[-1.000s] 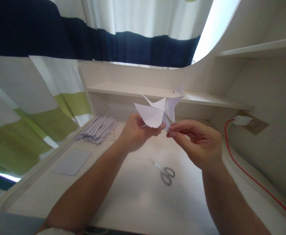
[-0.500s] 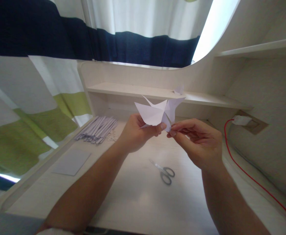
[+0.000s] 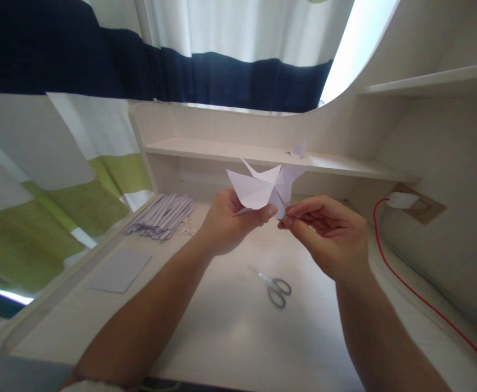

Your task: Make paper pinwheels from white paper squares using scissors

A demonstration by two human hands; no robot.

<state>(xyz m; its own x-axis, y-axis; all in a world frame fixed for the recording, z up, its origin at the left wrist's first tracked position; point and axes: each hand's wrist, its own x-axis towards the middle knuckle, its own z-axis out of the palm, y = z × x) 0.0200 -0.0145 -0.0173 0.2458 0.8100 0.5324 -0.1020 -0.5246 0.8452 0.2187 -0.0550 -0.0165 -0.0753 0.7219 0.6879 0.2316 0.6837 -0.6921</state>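
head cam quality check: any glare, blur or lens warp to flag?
Head view: the window at top right is blown out white; strong wide-angle warp bends the shelf and desk edges; the picture is soft throughout, with the paper creases faint. Left hand and right hand are evenly lit, with no hard shadows.

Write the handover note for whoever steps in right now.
Left hand: shut on the folded paper, held above the desk.
Right hand: fingers pinch the paper's lower point.
Scissors lie on the desk below the hands; strips and a flat sheet sit to the left.
Done: paper already folded into a pointed, winged shape.
Left: cannot tell which folds remain; scissors lie untouched.
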